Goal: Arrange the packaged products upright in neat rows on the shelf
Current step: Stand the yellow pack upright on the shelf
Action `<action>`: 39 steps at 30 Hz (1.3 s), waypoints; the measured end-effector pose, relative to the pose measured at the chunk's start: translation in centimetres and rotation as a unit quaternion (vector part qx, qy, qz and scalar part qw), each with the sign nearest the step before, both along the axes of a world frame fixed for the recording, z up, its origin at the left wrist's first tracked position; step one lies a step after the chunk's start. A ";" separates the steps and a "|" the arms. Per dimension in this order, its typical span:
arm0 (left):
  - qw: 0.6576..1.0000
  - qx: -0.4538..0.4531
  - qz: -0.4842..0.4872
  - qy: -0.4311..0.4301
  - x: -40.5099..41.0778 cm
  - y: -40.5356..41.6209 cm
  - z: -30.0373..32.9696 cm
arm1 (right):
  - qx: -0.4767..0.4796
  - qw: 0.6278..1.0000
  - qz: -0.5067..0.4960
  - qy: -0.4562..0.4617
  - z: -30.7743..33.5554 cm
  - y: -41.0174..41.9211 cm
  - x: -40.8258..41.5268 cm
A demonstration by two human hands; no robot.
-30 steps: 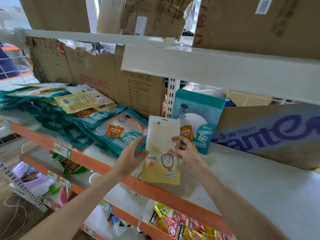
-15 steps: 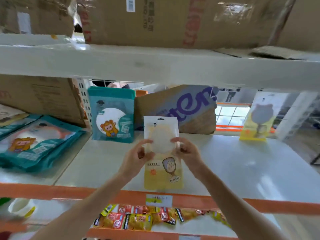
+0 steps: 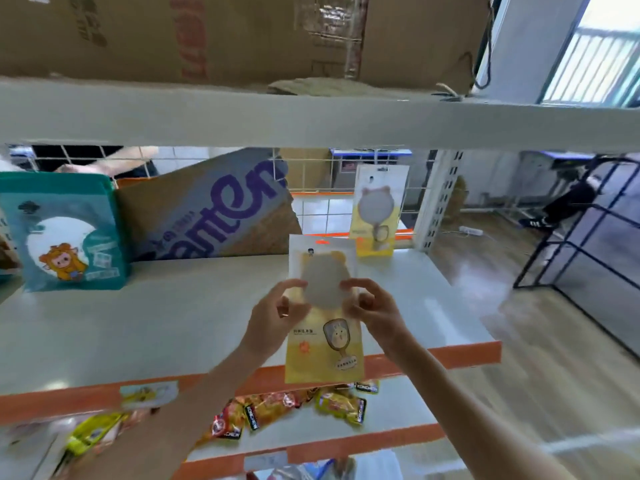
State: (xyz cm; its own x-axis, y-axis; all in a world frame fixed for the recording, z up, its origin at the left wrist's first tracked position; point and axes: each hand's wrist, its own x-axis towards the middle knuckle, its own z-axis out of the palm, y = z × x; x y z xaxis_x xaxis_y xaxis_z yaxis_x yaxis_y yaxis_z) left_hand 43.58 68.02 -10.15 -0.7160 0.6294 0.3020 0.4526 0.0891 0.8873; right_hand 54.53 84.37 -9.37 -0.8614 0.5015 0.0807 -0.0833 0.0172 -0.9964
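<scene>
A yellow and white packet (image 3: 323,327) with a round window hangs upright in front of the white shelf (image 3: 145,327). My left hand (image 3: 273,317) pinches its left edge and my right hand (image 3: 375,315) pinches its right edge. A matching yellow packet (image 3: 377,211) stands upright at the back right of the shelf against the wire grid. At the back left stands a teal packet (image 3: 65,233) with a cartoon figure.
A cardboard box with purple letters (image 3: 214,209) leans along the back of the shelf. The shelf above (image 3: 311,116) carries large cardboard boxes. Snack packets (image 3: 294,408) lie on the shelf below. A black metal frame (image 3: 588,237) stands on the floor at right.
The view has swung to the right along the shelf. Both hands have carried the yellow packet rightward, toward the matching packet at the back right.
</scene>
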 end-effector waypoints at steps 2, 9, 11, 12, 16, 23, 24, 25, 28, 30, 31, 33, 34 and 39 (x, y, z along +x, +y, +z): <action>1.000 -0.001 -0.002 -0.005 0.8 1.8 0.0 | 0.012 1.000 -0.003 0.004 0.0 1.6 1.1; 0.997 -0.030 -0.061 -0.029 -0.1 6.0 0.5 | 0.030 0.999 -0.025 -0.023 0.0 5.4 1.8; 0.995 -0.041 -0.082 -0.041 -0.7 6.9 0.8 | 0.037 0.999 -0.027 -0.021 0.0 6.0 1.7; 0.994 -0.047 -0.090 -0.042 -1.1 7.4 0.9 | 0.042 0.998 -0.029 -0.022 0.0 6.4 1.6; 0.994 -0.048 -0.100 -0.017 -2.5 9.8 1.2 | 0.080 0.996 -0.040 -0.025 0.7 8.5 0.8; 0.991 -0.031 -0.073 0.104 -4.7 13.4 0.6 | 0.184 0.973 -0.132 -0.033 1.0 11.0 -2.3; 0.988 -0.033 -0.068 0.135 -5.0 13.9 0.7 | 0.182 0.971 -0.149 -0.033 1.0 11.3 -2.8; 0.983 -0.035 -0.062 0.166 -5.3 14.5 0.9 | 0.179 0.969 -0.164 -0.032 1.0 11.7 -3.2; 0.967 -0.057 -0.057 0.240 -6.3 16.2 1.6 | 0.200 0.958 -0.204 -0.031 1.3 13.1 -4.2; 0.962 -0.071 -0.058 0.259 -7.0 17.3 2.0 | 0.216 0.950 -0.225 -0.031 1.7 14.2 -4.9; 0.959 -0.074 -0.056 0.267 -7.4 17.8 2.0 | 0.219 0.948 -0.228 -0.031 1.8 14.9 -5.4; 0.954 -0.074 -0.048 0.288 -8.0 18.6 2.3 | 0.227 0.945 -0.231 -0.030 2.1 16.0 -6.3; 0.952 -0.071 -0.042 0.294 -8.4 19.2 2.3 | 0.236 0.943 -0.232 -0.027 2.2 16.6 -6.7; 0.955 -0.012 0.016 0.295 -9.4 21.5 2.3 | 0.244 0.938 -0.246 0.018 2.6 18.9 -8.4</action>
